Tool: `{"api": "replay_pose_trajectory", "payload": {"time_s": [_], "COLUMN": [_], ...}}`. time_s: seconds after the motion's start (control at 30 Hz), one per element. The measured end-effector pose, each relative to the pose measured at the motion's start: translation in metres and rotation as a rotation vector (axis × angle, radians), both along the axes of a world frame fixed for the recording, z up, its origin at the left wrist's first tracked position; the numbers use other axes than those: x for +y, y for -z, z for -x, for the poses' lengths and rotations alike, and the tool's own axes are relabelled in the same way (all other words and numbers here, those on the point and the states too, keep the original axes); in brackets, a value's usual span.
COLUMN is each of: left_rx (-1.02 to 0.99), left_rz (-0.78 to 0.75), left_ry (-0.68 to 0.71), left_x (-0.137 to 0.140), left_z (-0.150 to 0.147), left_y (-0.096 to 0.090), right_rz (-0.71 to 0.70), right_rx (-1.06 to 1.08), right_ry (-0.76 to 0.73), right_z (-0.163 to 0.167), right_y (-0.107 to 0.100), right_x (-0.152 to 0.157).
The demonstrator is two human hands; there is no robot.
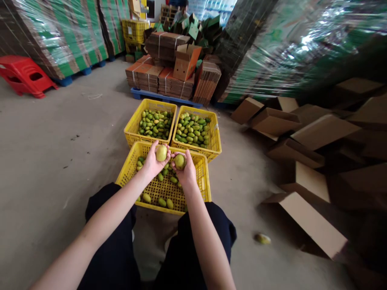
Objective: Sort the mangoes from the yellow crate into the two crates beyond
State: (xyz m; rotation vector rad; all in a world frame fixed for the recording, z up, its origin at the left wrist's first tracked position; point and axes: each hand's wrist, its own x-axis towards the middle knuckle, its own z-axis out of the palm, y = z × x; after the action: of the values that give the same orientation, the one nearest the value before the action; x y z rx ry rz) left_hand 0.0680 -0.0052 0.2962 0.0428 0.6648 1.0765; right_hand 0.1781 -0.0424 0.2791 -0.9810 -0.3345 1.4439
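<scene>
My left hand (152,163), palm up with fingers curled, holds a yellow-green oval fruit (161,153) that looks like a small mango. Close beside it, my right hand (188,174) is closed around a second, slightly darker yellow-green fruit (180,161). Both hands are above the near yellow plastic crate (204,177), which stands between my knees and has several green fruits (162,202) scattered over its perforated bottom. My hands and forearms hide part of its inside. Just beyond stand a far left yellow crate (130,129) and a far right yellow crate (215,139), both holding many green and yellowish fruits.
One fruit (263,238) lies on the floor at my right. Open cardboard boxes (314,221) are heaped along the right side. Flattened cartons (148,78) are stacked on a blue pallet (166,98) ahead. A red stool (26,75) and wrapped pallet loads (69,36) stand at left.
</scene>
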Motion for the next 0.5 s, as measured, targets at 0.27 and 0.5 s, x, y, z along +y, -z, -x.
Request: {"api": "replay_pose_trajectory", "payload": {"time_s": [0.27,0.5], "left_rx": [0.077,0.102], "left_rz": [0.023,-0.103], "left_ry": [0.039,0.183], "left_x": [-0.004,-0.001], "left_z": [0.004,0.001], "left_y": [-0.012,0.001], "right_rz": [-0.063,0.049], "right_rx": [0.03,-0.017], "right_ry": [0.114,0.088], "right_z": [-0.002,-0.003], "right_y": [0.0,0.0], "right_x": [-0.002,0.0]}}
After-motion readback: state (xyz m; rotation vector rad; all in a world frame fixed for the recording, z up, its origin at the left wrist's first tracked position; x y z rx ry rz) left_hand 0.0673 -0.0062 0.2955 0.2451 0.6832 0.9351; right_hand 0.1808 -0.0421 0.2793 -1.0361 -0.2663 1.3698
